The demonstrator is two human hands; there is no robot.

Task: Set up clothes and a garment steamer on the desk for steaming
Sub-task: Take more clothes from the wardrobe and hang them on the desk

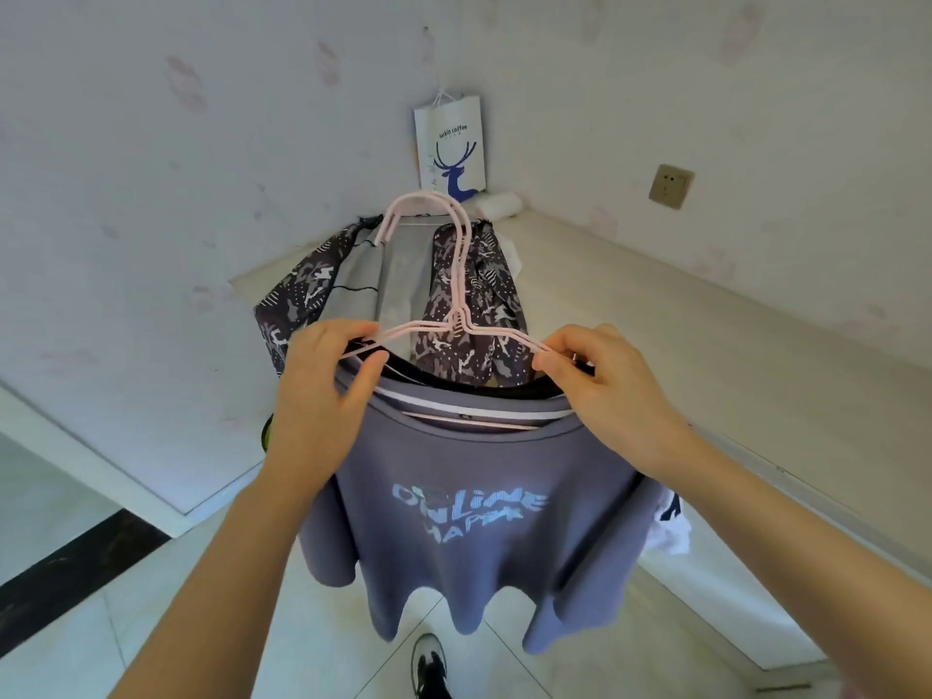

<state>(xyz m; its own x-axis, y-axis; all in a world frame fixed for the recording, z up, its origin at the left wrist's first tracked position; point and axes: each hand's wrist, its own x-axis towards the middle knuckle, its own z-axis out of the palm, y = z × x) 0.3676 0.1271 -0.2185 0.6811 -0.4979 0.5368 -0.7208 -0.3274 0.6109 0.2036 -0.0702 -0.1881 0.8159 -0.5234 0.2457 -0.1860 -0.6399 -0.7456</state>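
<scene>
Pale smooth desk [655, 315] wedged into papered walls, patterned garment [469, 295] draped at far corner. Short of its front edge (above glossy floor tiles [151, 623]), left hand [323, 380] and right hand [615, 391] pinching thin pink wire hangers [460, 319], soft grey-blue T-shirt [474, 522] hanging limp.

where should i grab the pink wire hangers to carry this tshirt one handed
Grip the pink wire hangers at the neck, just above the twist where the sloping arms meet, coming from above. The stems run together there, so one grip likely bundles them, with the grey-blue printed t-shirt hanging centred below. The left hand and right hand now pinch the outer shoulders.
</scene>
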